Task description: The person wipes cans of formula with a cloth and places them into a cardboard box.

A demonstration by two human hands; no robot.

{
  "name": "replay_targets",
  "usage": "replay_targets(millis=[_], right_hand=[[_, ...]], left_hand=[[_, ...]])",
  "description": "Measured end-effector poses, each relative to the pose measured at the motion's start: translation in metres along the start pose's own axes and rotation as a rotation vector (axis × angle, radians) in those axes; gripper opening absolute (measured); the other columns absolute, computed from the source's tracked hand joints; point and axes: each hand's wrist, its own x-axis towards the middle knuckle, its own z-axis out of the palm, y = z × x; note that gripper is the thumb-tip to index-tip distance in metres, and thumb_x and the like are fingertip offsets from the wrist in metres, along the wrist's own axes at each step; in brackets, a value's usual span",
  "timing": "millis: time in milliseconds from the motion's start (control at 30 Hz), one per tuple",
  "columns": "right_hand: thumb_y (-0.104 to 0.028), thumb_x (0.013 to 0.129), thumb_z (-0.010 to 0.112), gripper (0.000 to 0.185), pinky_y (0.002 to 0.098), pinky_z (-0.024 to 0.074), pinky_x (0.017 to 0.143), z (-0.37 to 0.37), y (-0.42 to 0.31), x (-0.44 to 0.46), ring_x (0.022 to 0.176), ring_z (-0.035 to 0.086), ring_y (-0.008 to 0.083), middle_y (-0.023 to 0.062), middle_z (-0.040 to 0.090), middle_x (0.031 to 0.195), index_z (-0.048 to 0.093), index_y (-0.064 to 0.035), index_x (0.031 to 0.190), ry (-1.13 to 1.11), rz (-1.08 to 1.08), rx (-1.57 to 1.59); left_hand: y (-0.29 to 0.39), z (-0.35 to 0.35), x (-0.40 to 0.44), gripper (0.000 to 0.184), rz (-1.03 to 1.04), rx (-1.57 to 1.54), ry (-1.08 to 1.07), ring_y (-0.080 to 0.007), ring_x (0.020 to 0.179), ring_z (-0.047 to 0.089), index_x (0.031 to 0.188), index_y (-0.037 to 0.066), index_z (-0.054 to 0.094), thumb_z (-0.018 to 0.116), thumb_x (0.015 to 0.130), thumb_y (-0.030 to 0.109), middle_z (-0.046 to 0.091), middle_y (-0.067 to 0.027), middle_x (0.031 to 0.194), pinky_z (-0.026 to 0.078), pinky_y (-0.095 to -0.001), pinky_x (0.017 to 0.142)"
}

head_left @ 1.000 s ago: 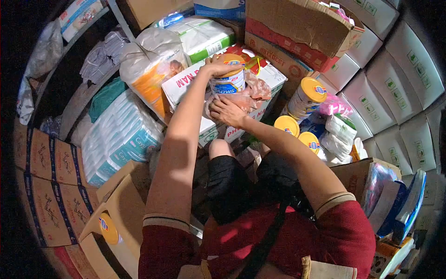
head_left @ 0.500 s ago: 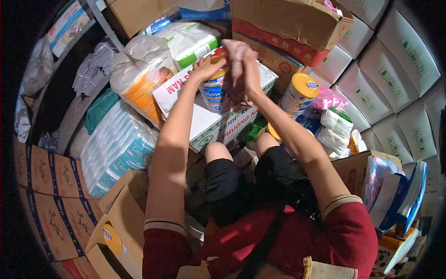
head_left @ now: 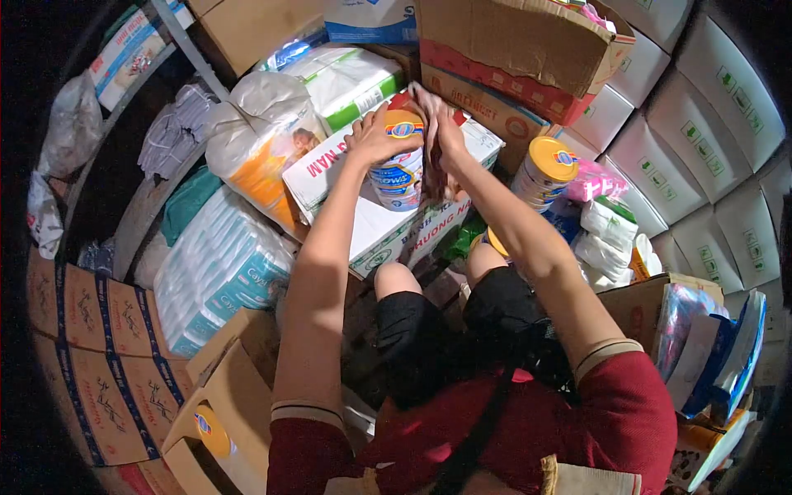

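Observation:
A milk powder can (head_left: 398,183) with a gold lid and a blue-and-white label stands on a white printed carton (head_left: 363,216) in front of my knees. My left hand (head_left: 375,142) is closed around the can's upper left side, thumb reaching across its front. On the other side, my right hand (head_left: 449,136) grips a pinkish-brown cloth (head_left: 435,161) that hangs against the can. The cloth hides part of the can's right side and some of my right fingers.
More gold-lidded cans (head_left: 544,175) stand to the right, beside white wrapped packs (head_left: 606,235). An open carton (head_left: 239,375) at lower left holds another can (head_left: 213,433). Toilet roll packs (head_left: 223,272) lie left; white cartons (head_left: 701,148) are stacked right.
My right hand has brought the cloth down from above the can to its right side. My left hand has shifted from the lid area to wrap the can's side.

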Motion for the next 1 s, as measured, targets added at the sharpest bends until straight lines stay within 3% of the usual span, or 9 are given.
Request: replay_targets(millis=[133, 233, 267, 400, 533, 667, 767, 900, 1000], right_hand=[[-0.03, 0.085, 0.049, 0.038, 0.027, 0.0414, 0.08, -0.003, 0.004, 0.051, 0.09, 0.053, 0.016, 0.0075, 0.058, 0.104, 0.053, -0.0055, 0.115, -0.089, -0.109, -0.16], [-0.038, 0.085, 0.05, 0.054, 0.0288, 0.0338, 0.094, -0.011, 0.037, 0.05, 0.113, 0.042, 0.02, 0.012, 0.044, 0.125, 0.04, -0.0074, 0.128, -0.059, -0.146, -0.369], [-0.041, 0.085, 0.048, 0.058, 0.0302, 0.0334, 0.095, -0.012, 0.036, 0.03, 0.115, 0.04, 0.0206, 0.0126, 0.039, 0.13, 0.035, -0.0058, 0.13, -0.119, -0.106, -0.117], [-0.042, 0.088, 0.041, 0.052, 0.0344, 0.0389, 0.087, -0.058, 0.097, 0.014, 0.101, 0.051, 0.0255, 0.0194, 0.054, 0.107, 0.044, -0.0002, 0.119, 0.194, -0.109, -1.108], [-0.036, 0.087, 0.044, 0.044, 0.033, 0.0432, 0.078, -0.06, 0.057, 0.001, 0.09, 0.056, 0.0245, 0.0183, 0.06, 0.098, 0.052, 0.001, 0.109, 0.236, -0.086, -0.472], [-0.045, 0.086, 0.046, 0.05, 0.0315, 0.044, 0.076, -0.041, -0.02, 0.037, 0.091, 0.054, 0.0175, 0.012, 0.058, 0.1, 0.052, -0.0036, 0.112, 0.148, -0.418, -0.225], [-0.036, 0.087, 0.043, 0.039, 0.0331, 0.0428, 0.08, 0.004, -0.06, 0.031, 0.095, 0.054, 0.0218, 0.0124, 0.06, 0.103, 0.059, -0.0039, 0.102, -0.002, -0.202, -0.335], [-0.038, 0.082, 0.043, 0.041, 0.0486, 0.0394, 0.086, 0.023, -0.003, 0.053, 0.105, 0.051, 0.032, 0.0138, 0.053, 0.115, 0.054, -0.0127, 0.113, -0.446, -0.556, -1.386], [-0.038, 0.077, 0.048, 0.041, 0.0481, 0.0415, 0.084, 0.04, -0.004, 0.034, 0.103, 0.052, 0.0361, 0.0174, 0.053, 0.112, 0.054, -0.0152, 0.11, -0.257, -0.412, -1.313]], left_hand=[[-0.005, 0.006, 0.004, 0.117, -0.031, 0.022, 0.055, -0.0351, 0.124, 0.03, 0.136, 0.009, 0.021, 0.067, 0.045, 0.067, 0.032, -0.0224, 0.133, 0.028, -0.0415, 0.1], [0.001, -0.004, -0.004, 0.127, -0.032, -0.091, -0.008, -0.037, 0.124, 0.029, 0.138, 0.01, 0.01, 0.068, 0.042, 0.068, 0.032, -0.0254, 0.132, 0.025, -0.0451, 0.1], [0.003, -0.007, -0.006, 0.129, -0.039, -0.138, -0.009, -0.0373, 0.125, 0.027, 0.139, 0.012, 0.007, 0.069, 0.041, 0.068, 0.031, -0.025, 0.132, 0.023, -0.0475, 0.1], [-0.001, -0.002, -0.009, 0.129, -0.023, -0.157, 0.079, -0.038, 0.123, 0.029, 0.139, 0.016, 0.003, 0.071, 0.041, 0.066, 0.032, -0.0254, 0.131, 0.022, -0.0495, 0.099], [0.001, -0.004, -0.019, 0.128, -0.004, -0.161, 0.075, -0.0381, 0.123, 0.029, 0.139, 0.015, 0.002, 0.071, 0.043, 0.063, 0.032, -0.0248, 0.131, 0.022, -0.0501, 0.099], [0.003, -0.009, -0.031, 0.128, 0.062, -0.194, 0.116, -0.0388, 0.122, 0.03, 0.139, 0.011, 0.003, 0.073, 0.044, 0.06, 0.033, -0.0273, 0.13, 0.023, -0.0487, 0.099], [0.001, -0.004, -0.028, 0.132, 0.122, -0.243, 0.157, -0.039, 0.122, 0.03, 0.137, 0.005, -0.003, 0.075, 0.043, 0.056, 0.028, -0.0305, 0.131, 0.026, -0.0454, 0.099], [-0.008, 0.002, -0.023, 0.132, 0.194, -0.103, 0.247, -0.039, 0.119, 0.036, 0.133, -0.001, -0.013, 0.076, 0.05, 0.047, 0.017, -0.0295, 0.136, 0.035, -0.0378, 0.096], [-0.014, 0.01, -0.017, 0.133, 0.269, -0.24, 0.371, -0.0382, 0.12, 0.035, 0.133, -0.001, -0.016, 0.078, 0.049, 0.042, 0.017, -0.0311, 0.136, 0.037, -0.037, 0.094]])
